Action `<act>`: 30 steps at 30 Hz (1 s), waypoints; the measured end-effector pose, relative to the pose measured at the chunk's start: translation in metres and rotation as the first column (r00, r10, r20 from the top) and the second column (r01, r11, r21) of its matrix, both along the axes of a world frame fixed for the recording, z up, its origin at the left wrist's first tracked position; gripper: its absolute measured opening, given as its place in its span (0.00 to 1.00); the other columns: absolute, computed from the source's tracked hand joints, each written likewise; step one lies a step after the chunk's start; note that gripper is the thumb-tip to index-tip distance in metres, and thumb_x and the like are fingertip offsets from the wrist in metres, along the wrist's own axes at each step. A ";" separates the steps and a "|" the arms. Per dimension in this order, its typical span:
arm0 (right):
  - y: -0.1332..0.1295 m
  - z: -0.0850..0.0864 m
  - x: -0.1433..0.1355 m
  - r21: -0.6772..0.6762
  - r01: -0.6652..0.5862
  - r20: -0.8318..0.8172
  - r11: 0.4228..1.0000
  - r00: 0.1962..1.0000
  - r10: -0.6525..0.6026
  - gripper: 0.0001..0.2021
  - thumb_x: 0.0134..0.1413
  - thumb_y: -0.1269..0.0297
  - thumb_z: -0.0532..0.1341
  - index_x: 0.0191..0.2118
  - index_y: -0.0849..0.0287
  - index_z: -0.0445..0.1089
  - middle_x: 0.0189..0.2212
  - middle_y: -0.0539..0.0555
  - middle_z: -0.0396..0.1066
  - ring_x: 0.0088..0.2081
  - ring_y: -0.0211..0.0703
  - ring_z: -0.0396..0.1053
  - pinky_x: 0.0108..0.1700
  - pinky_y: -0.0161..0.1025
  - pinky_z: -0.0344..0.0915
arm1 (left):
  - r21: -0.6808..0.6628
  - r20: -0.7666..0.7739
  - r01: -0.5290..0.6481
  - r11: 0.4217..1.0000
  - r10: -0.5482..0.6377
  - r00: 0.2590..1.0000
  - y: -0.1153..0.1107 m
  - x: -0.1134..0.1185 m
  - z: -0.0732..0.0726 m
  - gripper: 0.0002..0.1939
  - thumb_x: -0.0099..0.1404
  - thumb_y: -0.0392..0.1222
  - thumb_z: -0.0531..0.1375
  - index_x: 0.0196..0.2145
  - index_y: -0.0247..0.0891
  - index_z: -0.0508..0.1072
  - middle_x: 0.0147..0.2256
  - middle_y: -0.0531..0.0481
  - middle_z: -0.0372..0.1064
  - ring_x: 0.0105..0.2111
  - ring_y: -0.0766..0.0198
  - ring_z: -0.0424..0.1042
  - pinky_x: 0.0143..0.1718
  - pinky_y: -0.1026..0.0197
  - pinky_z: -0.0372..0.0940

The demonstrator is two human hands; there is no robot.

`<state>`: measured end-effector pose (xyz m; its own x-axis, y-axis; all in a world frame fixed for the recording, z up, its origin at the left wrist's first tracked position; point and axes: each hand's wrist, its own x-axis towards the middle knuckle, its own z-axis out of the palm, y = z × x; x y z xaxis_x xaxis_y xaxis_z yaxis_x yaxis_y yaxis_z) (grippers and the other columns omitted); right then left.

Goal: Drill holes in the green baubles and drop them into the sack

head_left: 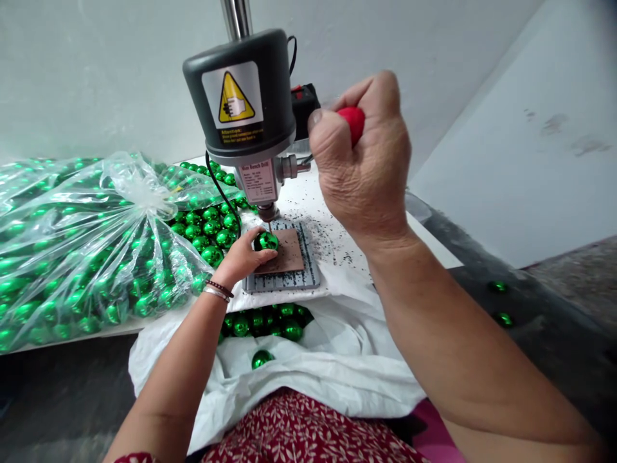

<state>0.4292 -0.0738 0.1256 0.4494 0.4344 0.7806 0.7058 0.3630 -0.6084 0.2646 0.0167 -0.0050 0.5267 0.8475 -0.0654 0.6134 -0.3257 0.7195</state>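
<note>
A dark grey mini bench drill stands over a metal base plate with a brown board on it. My left hand holds a shiny green ball on the board, thumb and fingers around its left side. The thin drill bit points down at the top of the ball; whether it touches cannot be made out. Raised to the right of the drill head, my right hand is closed around a red knob on the drill's lever.
Clear plastic bags of green balls cover the left of the white table. Dark shavings lie around the base. A white sack with green balls hangs open at the front edge. Two balls lie on the floor at right.
</note>
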 end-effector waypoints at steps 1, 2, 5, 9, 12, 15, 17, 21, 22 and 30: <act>0.000 0.000 0.000 -0.001 0.000 -0.004 1.000 1.000 0.000 0.10 0.58 0.58 0.53 0.30 0.55 0.51 0.27 0.45 0.59 0.28 0.30 0.55 0.35 0.31 0.59 | 0.056 -0.019 0.019 0.998 -0.018 1.000 0.000 0.001 0.000 0.32 0.54 0.45 0.67 0.56 0.38 0.69 0.45 0.47 0.74 0.44 0.56 0.73 0.49 0.56 0.67; -0.001 0.001 -0.001 -0.004 -0.004 -0.010 1.000 1.000 0.004 0.10 0.58 0.58 0.53 0.30 0.55 0.51 0.27 0.46 0.59 0.29 0.30 0.55 0.35 0.31 0.59 | 0.103 -0.037 0.040 0.994 -0.036 0.999 -0.001 0.002 0.000 0.32 0.54 0.44 0.67 0.56 0.37 0.69 0.47 0.45 0.73 0.48 0.55 0.72 0.53 0.55 0.65; -0.002 0.002 -0.002 -0.008 -0.019 -0.024 1.000 1.000 0.018 0.10 0.58 0.59 0.53 0.31 0.55 0.51 0.28 0.46 0.58 0.28 0.29 0.54 0.35 0.30 0.59 | 0.213 -0.078 0.094 0.973 -0.079 0.994 -0.003 0.005 -0.002 0.34 0.53 0.40 0.67 0.57 0.33 0.69 0.54 0.40 0.68 0.54 0.52 0.69 0.60 0.53 0.60; -0.002 0.002 -0.001 -0.019 -0.029 -0.040 0.999 0.999 0.028 0.10 0.57 0.61 0.56 0.31 0.56 0.52 0.26 0.44 0.56 0.27 0.27 0.53 0.32 0.28 0.57 | 0.214 -0.048 0.086 0.973 -0.078 0.996 -0.004 0.008 -0.007 0.35 0.52 0.39 0.68 0.58 0.33 0.70 0.57 0.39 0.66 0.56 0.52 0.67 0.62 0.52 0.59; -0.001 0.001 -0.001 -0.027 -0.031 -0.047 0.999 0.998 0.030 0.11 0.58 0.61 0.58 0.32 0.58 0.53 0.26 0.43 0.55 0.27 0.25 0.53 0.31 0.27 0.55 | 0.094 0.057 0.062 0.994 -0.067 0.996 -0.005 0.009 -0.012 0.34 0.54 0.43 0.68 0.59 0.36 0.69 0.52 0.43 0.72 0.53 0.53 0.69 0.59 0.51 0.61; -0.001 -0.001 -0.001 -0.035 -0.026 -0.041 0.999 0.999 0.025 0.11 0.59 0.62 0.58 0.33 0.59 0.54 0.27 0.43 0.53 0.26 0.23 0.51 0.32 0.26 0.54 | -0.001 0.117 0.031 1.000 -0.031 0.993 -0.006 0.008 -0.014 0.35 0.57 0.46 0.66 0.61 0.36 0.67 0.47 0.45 0.75 0.48 0.55 0.71 0.56 0.52 0.64; -0.002 -0.002 -0.002 -0.034 -0.019 -0.035 0.999 0.999 0.017 0.11 0.59 0.63 0.58 0.33 0.59 0.53 0.27 0.42 0.52 0.26 0.22 0.51 0.33 0.26 0.54 | -0.031 0.123 0.004 1.000 -0.001 0.992 -0.008 0.009 -0.013 0.36 0.57 0.46 0.66 0.62 0.36 0.67 0.46 0.45 0.75 0.46 0.56 0.72 0.54 0.53 0.65; -0.002 -0.004 -0.003 -0.017 -0.006 -0.031 1.000 1.000 0.006 0.10 0.59 0.64 0.58 0.33 0.60 0.54 0.27 0.42 0.54 0.27 0.22 0.53 0.34 0.26 0.56 | -0.068 0.118 -0.052 0.996 0.060 0.991 -0.009 0.012 -0.010 0.37 0.54 0.44 0.68 0.61 0.36 0.68 0.43 0.47 0.76 0.43 0.58 0.73 0.52 0.56 0.66; -0.002 -0.004 -0.003 -0.016 0.000 -0.031 1.000 1.000 -0.001 0.09 0.59 0.65 0.58 0.33 0.60 0.55 0.26 0.42 0.54 0.27 0.22 0.53 0.34 0.26 0.56 | -0.078 0.119 -0.060 0.995 0.069 0.990 -0.009 0.013 -0.010 0.37 0.53 0.44 0.68 0.61 0.36 0.69 0.42 0.47 0.76 0.42 0.58 0.73 0.51 0.56 0.66; -0.003 -0.008 -0.001 -0.010 0.083 0.008 0.996 0.997 -0.083 0.08 0.56 0.63 0.58 0.31 0.58 0.57 0.24 0.43 0.58 0.26 0.26 0.53 0.32 0.29 0.57 | -0.106 0.102 -0.089 0.990 0.099 0.990 -0.013 0.014 -0.005 0.38 0.52 0.45 0.69 0.60 0.38 0.69 0.41 0.49 0.76 0.40 0.59 0.73 0.47 0.58 0.67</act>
